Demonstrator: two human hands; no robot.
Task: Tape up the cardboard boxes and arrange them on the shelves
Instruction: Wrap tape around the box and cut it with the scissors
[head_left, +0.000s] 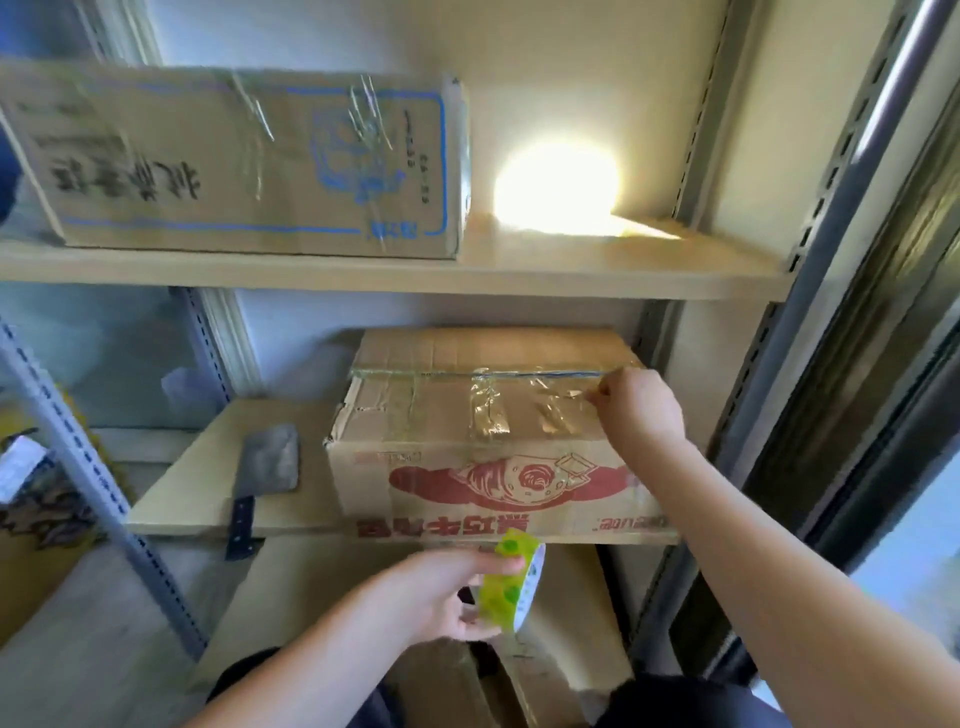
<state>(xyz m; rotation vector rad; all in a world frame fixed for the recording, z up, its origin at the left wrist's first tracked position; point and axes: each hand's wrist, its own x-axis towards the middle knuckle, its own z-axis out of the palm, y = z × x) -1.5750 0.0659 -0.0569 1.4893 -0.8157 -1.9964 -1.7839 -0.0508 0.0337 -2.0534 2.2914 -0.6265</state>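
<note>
Grip state, left to right: the left hand (447, 592) is curled round a roll of clear tape with a green-spotted core (511, 584), held below the front edge of the middle shelf (208, 467). The right hand (641, 410) pinches a loose end of clear tape (566, 400) at the right end of the top of the brown cardboard box with red print (483, 462), which sits on that shelf. The box's long axis, and its taped centre seam, run left-right. The roll lies below and left of the pinched end, nearer the person. Judged, the next move depends on drawing tape up from the roll to the seam. A steel cleaver with a dark handle (265, 473) lies left of the box.
</note>
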